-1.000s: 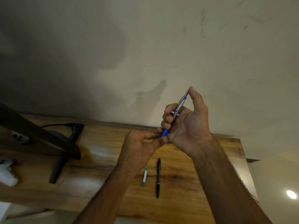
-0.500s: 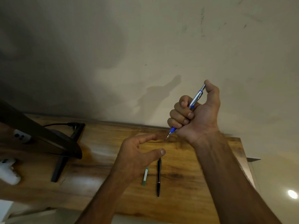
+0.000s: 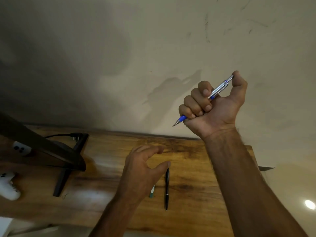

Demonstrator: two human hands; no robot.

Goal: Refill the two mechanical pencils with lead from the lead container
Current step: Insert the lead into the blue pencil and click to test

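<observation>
My right hand (image 3: 217, 106) is raised in front of the wall, fist closed around a silver and blue mechanical pencil (image 3: 218, 90). Its tip points down-left and my thumb rests on its top button. Lower down, my left hand (image 3: 142, 170) hovers over the wooden table (image 3: 191, 161) with fingers apart and nothing in it. A black mechanical pencil (image 3: 167, 189) lies on the table just right of that hand. The small green lead container (image 3: 152, 192) lies beside it, partly hidden by my left hand.
A dark monitor edge and its black stand (image 3: 65, 175) with a cable occupy the table's left part. A white game controller (image 3: 7, 187) lies at the far left edge. The table's right edge (image 3: 254, 156) ends close to my right forearm.
My hands have parted. The right hand lifted the blue pencil up and to the right, thumb on its button. The left hand let go of the tip, opened and dropped toward the table.
</observation>
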